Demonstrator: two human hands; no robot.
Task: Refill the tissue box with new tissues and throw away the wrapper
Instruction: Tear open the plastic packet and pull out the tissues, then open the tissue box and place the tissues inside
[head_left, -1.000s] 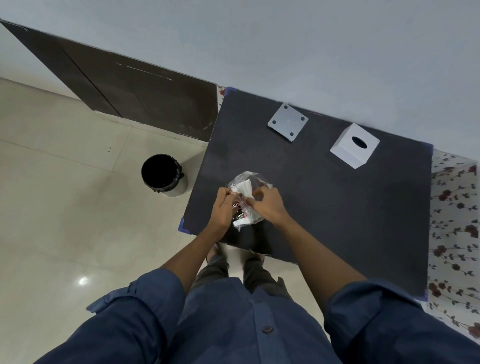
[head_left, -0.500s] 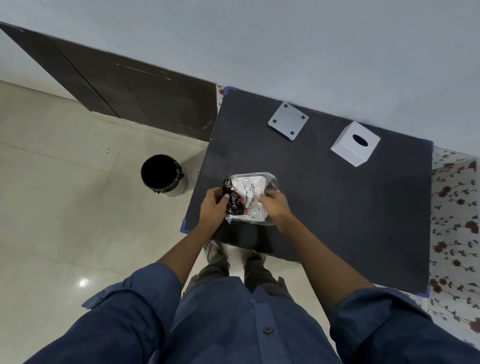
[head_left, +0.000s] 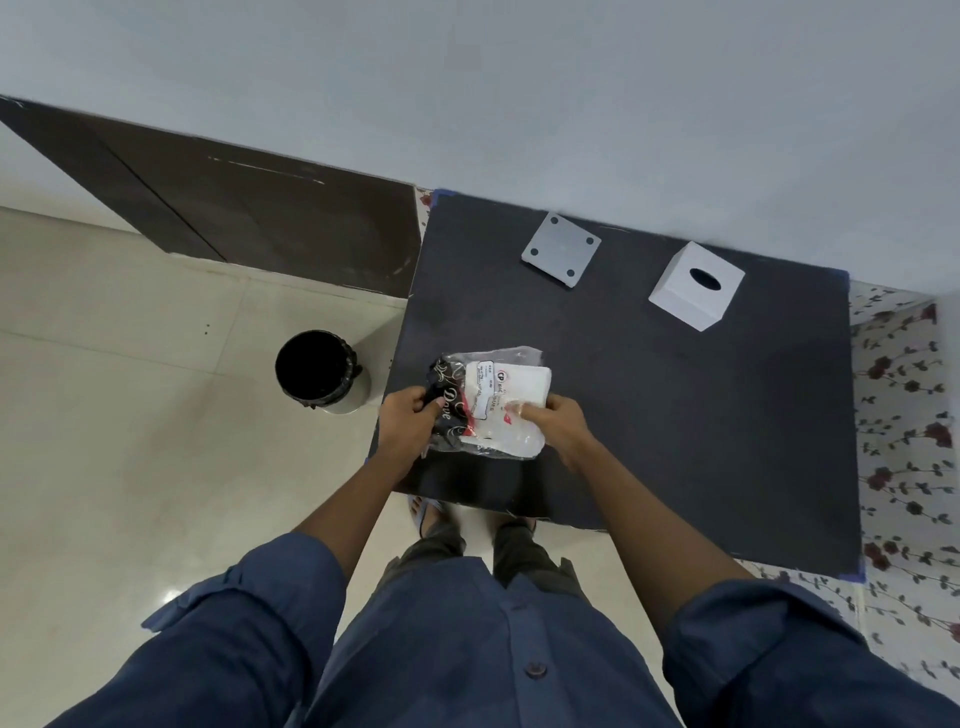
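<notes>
Two hands hold one tissue pack (head_left: 491, 402) over the near left part of the black table (head_left: 675, 415). The left hand (head_left: 408, 423) is closed on the pack's dark printed end at its 9 o'clock side, and the right hand (head_left: 558, 423) is closed on the clear wrapper at about 4 o'clock, fingers pressing the white tissues inside. The pack lies roughly flat, its clear plastic crinkled at the far edge. At 1 o'clock from the pack, well apart, the white tissue box (head_left: 696, 286) stands with its oval opening facing up. At 12 o'clock, near the table's far edge, a grey square panel (head_left: 561, 248) with four dark dots lies flat. At 9 o'clock, on the pale tiled floor just beside the table, stands a bin (head_left: 318, 371) with a black liner.
</notes>
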